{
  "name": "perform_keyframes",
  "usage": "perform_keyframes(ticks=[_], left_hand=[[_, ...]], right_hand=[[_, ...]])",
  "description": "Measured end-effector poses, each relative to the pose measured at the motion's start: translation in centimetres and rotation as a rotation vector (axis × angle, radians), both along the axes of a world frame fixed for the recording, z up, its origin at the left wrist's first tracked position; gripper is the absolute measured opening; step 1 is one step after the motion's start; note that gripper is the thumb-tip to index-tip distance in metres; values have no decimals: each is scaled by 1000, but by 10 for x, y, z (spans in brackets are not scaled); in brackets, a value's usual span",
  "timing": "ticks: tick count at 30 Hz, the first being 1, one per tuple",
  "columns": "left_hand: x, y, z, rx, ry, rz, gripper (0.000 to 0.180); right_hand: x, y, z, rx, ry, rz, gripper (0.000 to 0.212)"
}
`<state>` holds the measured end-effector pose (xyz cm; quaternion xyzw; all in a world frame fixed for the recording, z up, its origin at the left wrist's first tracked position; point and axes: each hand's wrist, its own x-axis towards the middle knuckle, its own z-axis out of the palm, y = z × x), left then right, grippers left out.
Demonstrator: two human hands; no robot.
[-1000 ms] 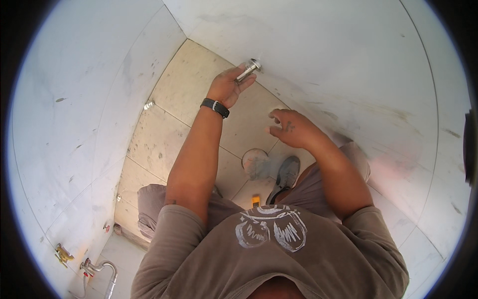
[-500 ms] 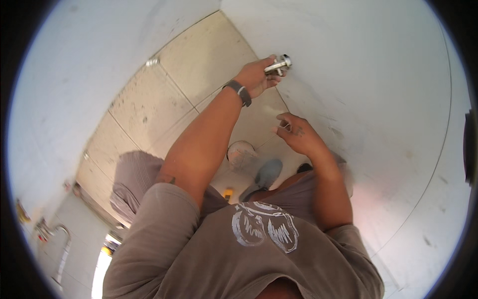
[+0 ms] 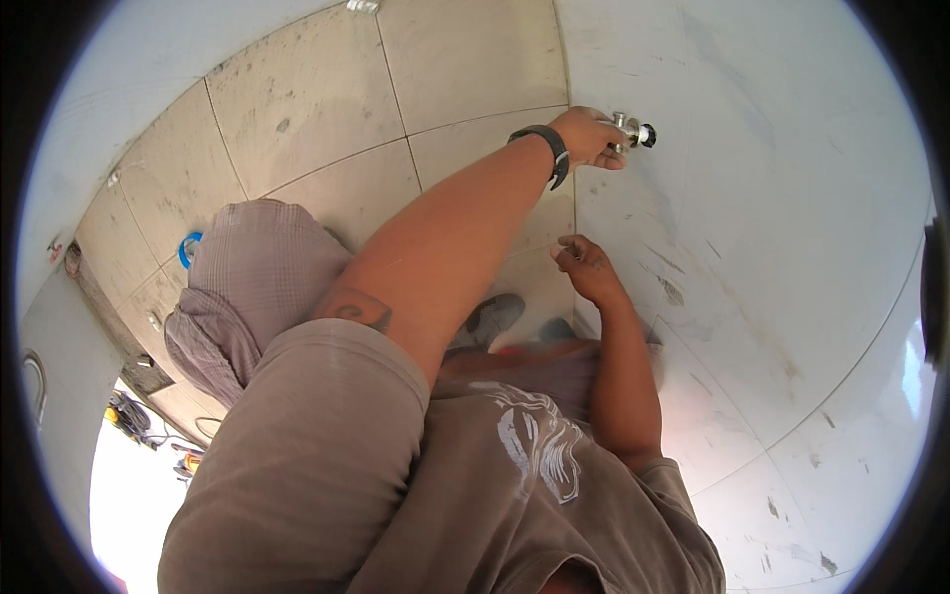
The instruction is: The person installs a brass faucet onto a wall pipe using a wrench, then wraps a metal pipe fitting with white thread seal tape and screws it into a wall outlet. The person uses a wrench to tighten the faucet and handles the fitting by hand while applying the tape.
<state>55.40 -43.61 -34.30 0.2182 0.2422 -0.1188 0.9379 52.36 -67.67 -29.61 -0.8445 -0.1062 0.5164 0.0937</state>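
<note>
My left hand (image 3: 582, 137), with a dark watch at the wrist, is closed round a shiny chrome valve (image 3: 623, 127). The valve has a short side stub and a dark round end, which is against or just in front of the pale wall (image 3: 752, 198); whether it touches I cannot tell. My right hand (image 3: 592, 274) is nearer to my body, beside the foot of the same wall. Its fingers are curled in towards the thumb, and anything between them is too small or hidden to make out.
Beige tiles (image 3: 327, 168) cover the floor, meeting the wall just below the valve. My bent knee (image 3: 267, 247) is at left, with a blue ring (image 3: 189, 249) beside it. Yellow-and-black tools (image 3: 129, 416) lie in a bright opening at lower left.
My view has swung round and my left arm reaches further, bringing the valve to the wall. The right hand stays low with its fingers more curled.
</note>
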Motion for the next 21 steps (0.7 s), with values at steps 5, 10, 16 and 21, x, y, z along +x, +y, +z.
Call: perform_keyframes(ticks=[5,10,16,21], left_hand=[[1,-3,7,-36,28,22,31],[5,-2,9,-31,30,-3,32],[10,-10,17,-48,59,19,35],[8,-18,23,-4,79,86,36]], right_hand=[[-4,1,0,-64,48,-72,60],[-9,11,0,-61,84,-100,60],[-11,11,-1,-37,71,-147,59],[-10,9,-3,-55,78,-126,58]])
